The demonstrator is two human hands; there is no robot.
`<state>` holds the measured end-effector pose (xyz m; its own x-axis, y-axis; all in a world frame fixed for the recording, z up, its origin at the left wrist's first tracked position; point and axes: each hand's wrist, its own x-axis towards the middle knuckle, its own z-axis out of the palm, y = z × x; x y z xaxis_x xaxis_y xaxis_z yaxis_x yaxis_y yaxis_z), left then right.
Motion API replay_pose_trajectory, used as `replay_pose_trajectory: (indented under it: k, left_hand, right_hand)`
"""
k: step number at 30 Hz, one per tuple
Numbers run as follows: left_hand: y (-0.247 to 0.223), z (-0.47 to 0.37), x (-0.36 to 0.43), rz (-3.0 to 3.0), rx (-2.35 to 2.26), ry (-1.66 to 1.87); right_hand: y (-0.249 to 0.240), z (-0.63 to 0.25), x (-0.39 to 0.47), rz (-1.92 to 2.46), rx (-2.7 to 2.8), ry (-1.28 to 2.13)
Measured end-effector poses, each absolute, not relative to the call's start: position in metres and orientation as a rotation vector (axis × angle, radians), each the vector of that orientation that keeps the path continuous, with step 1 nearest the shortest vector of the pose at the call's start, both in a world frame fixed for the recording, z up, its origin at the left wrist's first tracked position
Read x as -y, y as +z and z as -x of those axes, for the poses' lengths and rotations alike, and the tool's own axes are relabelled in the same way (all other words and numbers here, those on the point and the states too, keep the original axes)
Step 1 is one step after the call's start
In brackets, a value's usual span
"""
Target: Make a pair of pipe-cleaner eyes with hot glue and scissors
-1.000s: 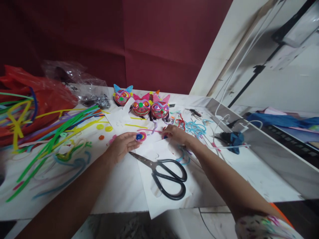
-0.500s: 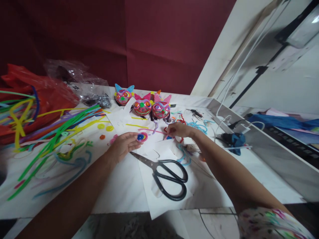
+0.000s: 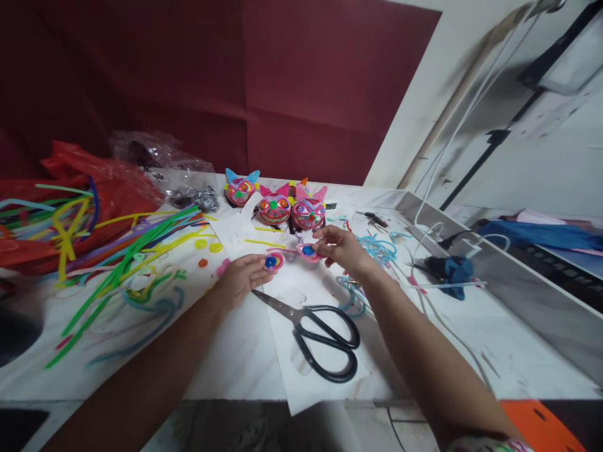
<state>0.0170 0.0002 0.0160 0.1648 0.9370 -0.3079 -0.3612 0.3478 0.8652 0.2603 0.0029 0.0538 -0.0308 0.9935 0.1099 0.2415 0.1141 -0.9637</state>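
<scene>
My left hand (image 3: pixel 242 278) pinches a small round coil (image 3: pixel 274 261) that looks wound from pipe cleaner, with a blue centre, a yellow band and a pink rim. Level with it on the right, my right hand (image 3: pixel 342 249) has thumb and fingers closed on a second blue-centred coil (image 3: pixel 308 251) edged in pink. Large black-handled scissors (image 3: pixel 325 336) lie on white paper (image 3: pixel 292 383) below both hands, blades toward the left. Beyond the hands stand several colourful cat-like heads, among them a blue-eared head (image 3: pixel 240 188), a pink-eared head (image 3: pixel 274 208) and a lighter pink-eared head (image 3: pixel 309 210).
Loose green pipe cleaners (image 3: pixel 141 251) and other colours spread over the left of the table, by a red plastic bag (image 3: pixel 117 182) and a clear bag (image 3: pixel 188 166). Light-blue strands (image 3: pixel 377 249) lie on the right. A blue-handled tool (image 3: pixel 452 270) sits near the raised side panel (image 3: pixel 513 282).
My right hand has lifted the second blue-centred coil, which was mostly hidden under its fingers before. My left hand keeps its coil. The whole view has shifted slightly.
</scene>
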Motion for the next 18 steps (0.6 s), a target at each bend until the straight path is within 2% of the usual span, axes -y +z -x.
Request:
replay_pose_trajectory:
  k: [8, 18]
  left_hand:
    - [0.008, -0.019, -0.004, -0.725, -0.981, 1.054]
    - [0.015, -0.021, 0.002, -0.734, -0.986, 1.061]
  right_hand:
    - [0.03, -0.231, 0.012, 1.247, 1.251, 1.162]
    - [0.022, -0.231, 0.014, 1.173, 1.091, 1.252]
